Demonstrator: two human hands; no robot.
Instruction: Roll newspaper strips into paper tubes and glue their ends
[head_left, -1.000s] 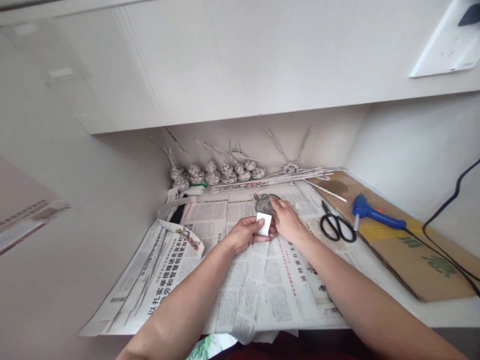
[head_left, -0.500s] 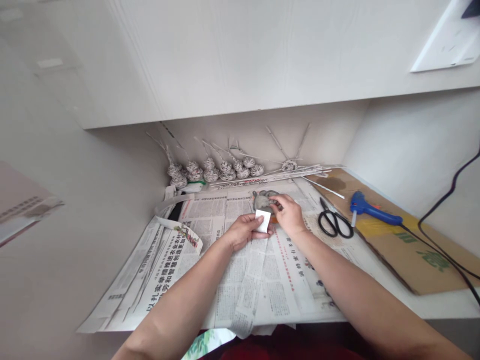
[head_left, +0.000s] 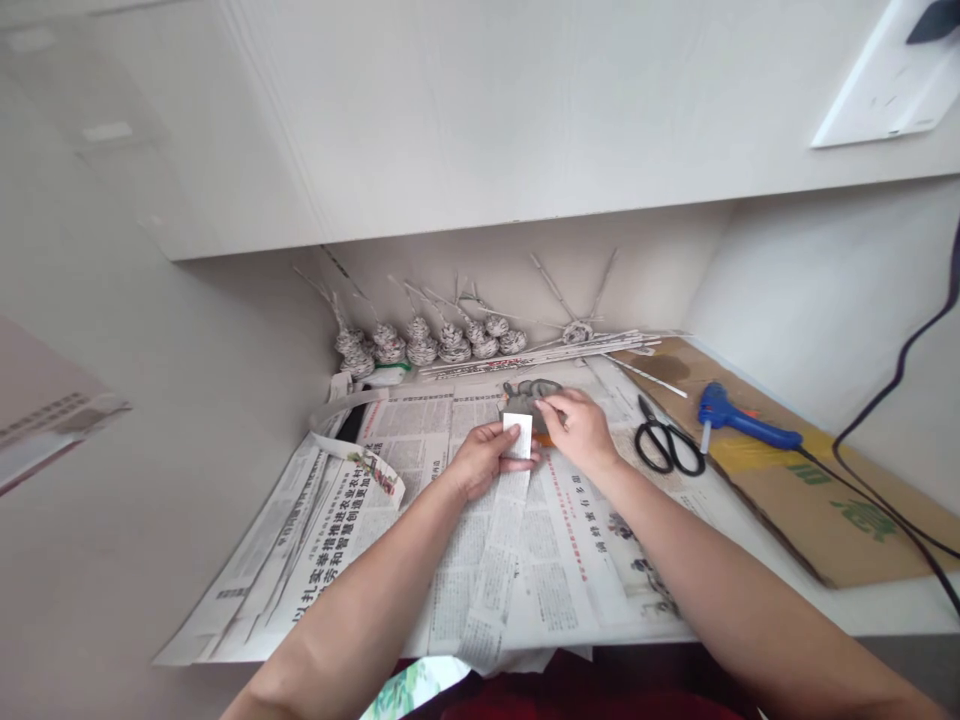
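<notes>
My left hand (head_left: 484, 460) is closed around a newspaper strip (head_left: 517, 434), thumb on its front. The strip's top end stands above my fingers, and its long tail runs down over the table's front edge. Just right of it, my right hand (head_left: 581, 428) is closed in a pinch close to the strip's top. Whatever its fingertips hold, if anything, is too small to make out. Behind the hands lies a grey-green object (head_left: 532, 390), partly hidden by them; a bit of orange shows beneath my right fingers.
Newspaper sheets (head_left: 420, 430) cover the table. Several woven paper gourd shapes (head_left: 422, 345) and rolled paper sticks (head_left: 540, 352) line the back wall. On the right lie black scissors (head_left: 670, 440) and a blue glue gun (head_left: 750, 420) on cardboard (head_left: 825, 510). A curled strip (head_left: 382, 475) lies left.
My left hand has shifted slightly left with the strip, whose upper end now stands straighter. My right hand's fingertips have moved slightly left, staying pinched.
</notes>
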